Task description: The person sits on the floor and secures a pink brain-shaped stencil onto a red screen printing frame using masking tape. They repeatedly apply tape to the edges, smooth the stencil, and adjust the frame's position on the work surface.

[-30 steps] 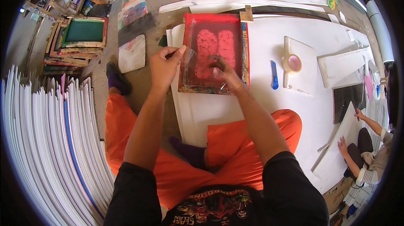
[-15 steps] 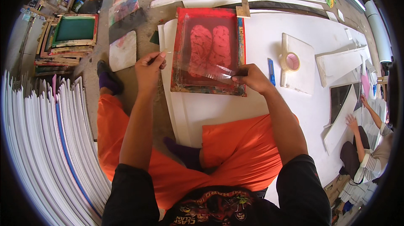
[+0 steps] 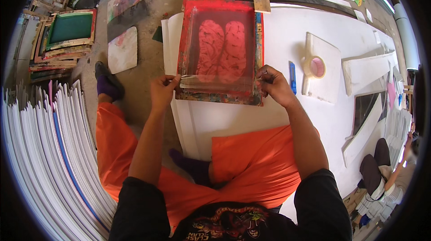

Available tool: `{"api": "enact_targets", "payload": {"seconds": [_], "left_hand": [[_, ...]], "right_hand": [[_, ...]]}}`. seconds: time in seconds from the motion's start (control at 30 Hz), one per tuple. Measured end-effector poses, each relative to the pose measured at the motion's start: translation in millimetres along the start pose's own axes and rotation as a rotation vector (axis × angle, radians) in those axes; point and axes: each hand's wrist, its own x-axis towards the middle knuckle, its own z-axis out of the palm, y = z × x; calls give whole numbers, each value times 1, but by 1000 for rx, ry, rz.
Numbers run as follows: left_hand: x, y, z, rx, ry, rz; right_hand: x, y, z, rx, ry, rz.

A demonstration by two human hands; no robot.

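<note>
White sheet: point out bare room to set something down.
The white sheet is bare between the red-framed screen and the orange trousers, and below the slab under the tape roll. Crowded: the right edge, with offcuts; between right hand and blue cutter.

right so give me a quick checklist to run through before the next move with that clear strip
1. Left end of the clear strip held: ok, pinched by the left hand at the frame's left edge.
2. Right end held: ok, pinched by the right hand at the frame's right edge.
3. Strip clear of the pink shapes: not ok, it overlaps their lower ends in this view.
4. Strip touching the mesh: cannot tell.
5. Blue cutter off the frame: ok, lying beside the right hand.
</note>
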Motion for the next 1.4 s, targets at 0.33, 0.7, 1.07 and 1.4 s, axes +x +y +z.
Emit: {"api": "enact_targets", "payload": {"seconds": [0.33,0.7,1.07,1.4], "left_hand": [[-7,-23,15,351,26,-37],[-14,1,21,411,10,-21],[2,13,21,602,-89,-53],[2,21,33,706,-107,-18]], "right_hand": [[4,8,19,-769,80,-16],[-1,11,26,-1075,29,-138],[-6,11,33,-1192,-27,-48],[-6,6,41,-1254,-61,-14]]}}
